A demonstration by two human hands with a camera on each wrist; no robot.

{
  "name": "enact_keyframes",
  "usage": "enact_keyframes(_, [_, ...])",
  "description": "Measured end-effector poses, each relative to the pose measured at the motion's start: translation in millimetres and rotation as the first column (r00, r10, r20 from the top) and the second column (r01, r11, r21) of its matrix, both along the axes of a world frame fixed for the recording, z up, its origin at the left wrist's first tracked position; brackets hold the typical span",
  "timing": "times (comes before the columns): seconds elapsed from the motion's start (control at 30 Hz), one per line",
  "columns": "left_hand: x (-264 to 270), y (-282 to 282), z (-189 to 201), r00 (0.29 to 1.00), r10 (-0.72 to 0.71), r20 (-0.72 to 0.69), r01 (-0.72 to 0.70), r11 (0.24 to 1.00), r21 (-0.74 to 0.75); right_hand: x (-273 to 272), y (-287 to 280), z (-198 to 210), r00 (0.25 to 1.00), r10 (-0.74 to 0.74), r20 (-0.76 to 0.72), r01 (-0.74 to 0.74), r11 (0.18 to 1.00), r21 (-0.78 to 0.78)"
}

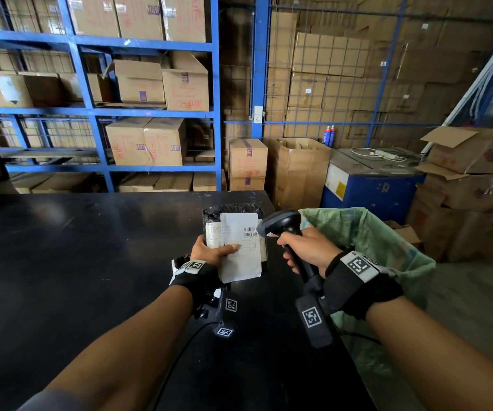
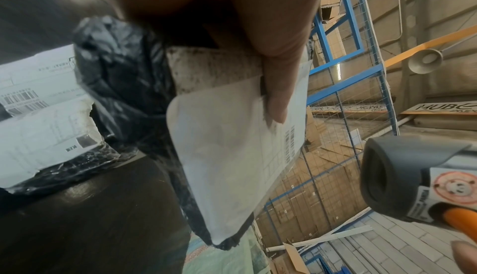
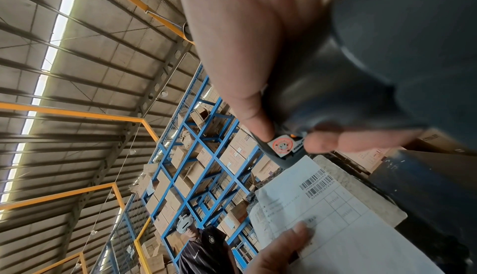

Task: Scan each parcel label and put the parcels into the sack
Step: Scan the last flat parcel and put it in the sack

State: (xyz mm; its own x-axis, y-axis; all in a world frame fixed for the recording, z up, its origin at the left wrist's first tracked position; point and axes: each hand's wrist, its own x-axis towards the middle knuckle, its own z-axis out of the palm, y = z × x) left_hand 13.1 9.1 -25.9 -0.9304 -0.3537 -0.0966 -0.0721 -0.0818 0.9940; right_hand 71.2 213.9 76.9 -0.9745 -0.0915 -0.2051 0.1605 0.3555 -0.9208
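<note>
My left hand (image 1: 212,251) grips a parcel (image 1: 234,232) wrapped in black plastic, thumb pressed across its white label (image 1: 240,247) with barcodes near the top right. The parcel is held upright above the black table (image 1: 91,262). My right hand (image 1: 307,250) holds a black barcode scanner (image 1: 280,225) by its handle, with the head pointed left at the label, very close to it. The green woven sack (image 1: 366,235) stands open just right of the scanner. In the left wrist view a second black-wrapped parcel (image 2: 51,127) with a white label lies on the table behind.
Blue shelving (image 1: 97,114) loaded with cardboard boxes stands behind the table. A blue machine (image 1: 369,188) and stacked cartons (image 1: 470,179) are at the right behind the sack. In the right wrist view a person in a dark striped shirt (image 3: 204,252) stands near the shelves.
</note>
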Motion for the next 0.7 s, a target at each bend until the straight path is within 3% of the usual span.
enact_keyframes(0.47, [-7.0,3.8,-29.4,0.999,-0.017,0.05,0.019,0.999,-0.027,-19.0,13.6,-40.2,0.999,-0.043,0.031,0.043,0.999,-0.026])
enact_keyframes(0.7, [2.5,-9.9,-45.9,0.997,-0.001,0.081,0.001,1.0,0.001,-39.8,46.0,-134.2,0.974,-0.148,0.169,0.135,0.987,0.088])
